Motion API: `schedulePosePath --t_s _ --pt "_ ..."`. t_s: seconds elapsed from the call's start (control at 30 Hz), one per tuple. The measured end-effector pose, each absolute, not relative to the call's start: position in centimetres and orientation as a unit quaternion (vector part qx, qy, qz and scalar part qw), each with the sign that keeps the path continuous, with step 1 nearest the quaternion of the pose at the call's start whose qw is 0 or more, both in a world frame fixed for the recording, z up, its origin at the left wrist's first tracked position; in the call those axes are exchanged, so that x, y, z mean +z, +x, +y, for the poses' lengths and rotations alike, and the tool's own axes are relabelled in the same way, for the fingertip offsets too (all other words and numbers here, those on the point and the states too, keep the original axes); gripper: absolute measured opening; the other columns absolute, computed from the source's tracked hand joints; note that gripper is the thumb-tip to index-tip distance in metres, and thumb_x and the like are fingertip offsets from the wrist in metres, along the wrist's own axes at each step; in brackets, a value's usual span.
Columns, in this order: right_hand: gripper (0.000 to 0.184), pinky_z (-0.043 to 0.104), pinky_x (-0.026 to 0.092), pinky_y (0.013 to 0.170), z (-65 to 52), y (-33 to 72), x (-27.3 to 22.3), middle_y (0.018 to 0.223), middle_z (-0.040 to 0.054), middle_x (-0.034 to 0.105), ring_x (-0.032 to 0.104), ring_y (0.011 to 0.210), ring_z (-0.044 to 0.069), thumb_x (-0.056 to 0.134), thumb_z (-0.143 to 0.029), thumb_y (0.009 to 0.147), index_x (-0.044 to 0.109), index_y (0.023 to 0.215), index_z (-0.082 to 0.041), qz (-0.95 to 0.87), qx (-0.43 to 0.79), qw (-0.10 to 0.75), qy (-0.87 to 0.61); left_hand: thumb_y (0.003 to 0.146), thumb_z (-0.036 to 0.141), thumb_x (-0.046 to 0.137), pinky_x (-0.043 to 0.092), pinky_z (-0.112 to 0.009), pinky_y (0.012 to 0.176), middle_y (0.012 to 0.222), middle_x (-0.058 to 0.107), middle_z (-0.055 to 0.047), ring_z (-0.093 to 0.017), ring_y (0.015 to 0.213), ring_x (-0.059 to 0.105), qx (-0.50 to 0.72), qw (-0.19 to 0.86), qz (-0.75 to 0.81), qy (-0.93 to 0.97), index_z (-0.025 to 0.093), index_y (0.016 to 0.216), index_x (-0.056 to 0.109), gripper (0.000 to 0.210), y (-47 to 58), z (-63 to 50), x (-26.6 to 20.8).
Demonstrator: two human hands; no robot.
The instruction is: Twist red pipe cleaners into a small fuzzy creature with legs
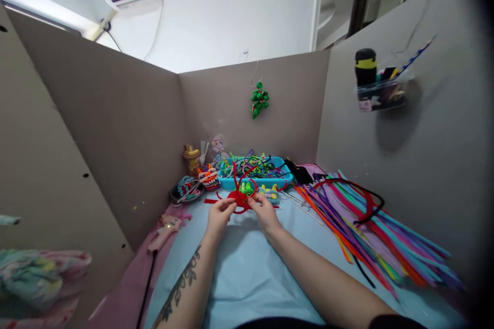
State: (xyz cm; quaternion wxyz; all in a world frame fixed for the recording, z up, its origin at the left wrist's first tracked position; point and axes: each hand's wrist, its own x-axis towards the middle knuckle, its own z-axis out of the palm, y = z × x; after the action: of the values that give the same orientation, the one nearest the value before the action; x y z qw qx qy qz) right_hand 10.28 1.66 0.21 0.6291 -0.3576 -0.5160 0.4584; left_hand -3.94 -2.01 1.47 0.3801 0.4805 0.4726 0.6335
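Observation:
Both hands hold a red pipe-cleaner piece [239, 198] above the light blue table cover [247, 272]. Several thin red strands stick up and curl out from its rounded body. My left hand [221, 213] pinches its left side between thumb and fingers. On the right edge, my right hand [265, 212] grips it the same way. A small green figure [246, 188] shows just behind the red piece; I cannot tell whether they touch. Close beyond my right fingers lies a yellow and blue pipe-cleaner figure [270, 194].
A blue tray [227, 184] of tangled pipe cleaners stands at the back. Scissors [301, 201] and a bundle of long pipe cleaners [358, 231] lie right. At left are a dark bowl [175, 196] and a corded pink glue gun [164, 234]. Grey partitions [231, 97] enclose the table.

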Motion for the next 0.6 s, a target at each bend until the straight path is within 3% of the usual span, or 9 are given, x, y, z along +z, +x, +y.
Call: schedulePosePath --t_s 0.1,0.23,0.37,0.5,0.6 --pt "0.026 0.033 0.036 0.088 1.5 10.1 0.1 0.088 0.0050 0.060 0.052 0.092 0.021 0.067 -0.043 0.063 0.062 0.061 -0.018 -0.559 0.409 0.621 -0.366 0.061 0.035 0.071 0.030 -0.018 0.040 0.056 0.059 0.001 -0.006 0.041 0.040 0.631 0.386 0.456 0.495 0.012 0.084 0.067 0.032 -3.9 -2.2 1.7" --pt "0.027 0.033 0.034 0.091 1.6 9.6 -0.5 0.099 0.0075 0.056 0.050 0.098 0.023 0.066 -0.044 0.062 0.061 0.058 -0.018 -0.517 0.446 0.624 -0.380 0.060 0.030 0.070 0.029 -0.019 0.040 0.054 0.057 0.002 -0.006 0.041 0.040 0.621 0.392 0.449 0.509 0.013 0.079 0.067 0.026 -3.5 -2.4 1.9" --pt "0.028 0.034 0.033 0.092 1.6 9.3 -0.8 0.096 0.0074 0.058 0.048 0.103 0.024 0.064 -0.045 0.063 0.059 0.055 -0.018 -0.494 0.492 0.621 -0.357 0.061 0.031 0.068 0.027 -0.018 0.039 0.051 0.051 0.004 -0.005 0.040 0.038 0.612 0.400 0.446 0.516 0.014 0.071 0.060 0.021 -3.2 -2.6 2.1" --pt "0.031 0.037 0.030 0.096 1.5 9.1 -0.9 0.087 0.0072 0.061 0.044 0.110 0.025 0.060 -0.046 0.066 0.056 0.051 -0.019 -0.500 0.504 0.618 -0.338 0.060 0.035 0.069 0.025 -0.016 0.038 0.046 0.042 0.010 -0.004 0.036 0.034 0.618 0.430 0.429 0.499 0.019 0.072 0.045 0.032 -2.8 -2.8 2.4" --pt "0.035 0.037 0.029 0.096 1.6 9.1 -1.0 0.094 0.0079 0.058 0.043 0.110 0.025 0.058 -0.048 0.067 0.052 0.049 -0.019 -0.508 0.485 0.620 -0.349 0.059 0.035 0.071 0.027 -0.015 0.039 0.050 0.046 0.011 -0.004 0.037 0.038 0.616 0.446 0.419 0.496 0.021 0.077 0.039 0.039 -2.7 -2.8 2.5"
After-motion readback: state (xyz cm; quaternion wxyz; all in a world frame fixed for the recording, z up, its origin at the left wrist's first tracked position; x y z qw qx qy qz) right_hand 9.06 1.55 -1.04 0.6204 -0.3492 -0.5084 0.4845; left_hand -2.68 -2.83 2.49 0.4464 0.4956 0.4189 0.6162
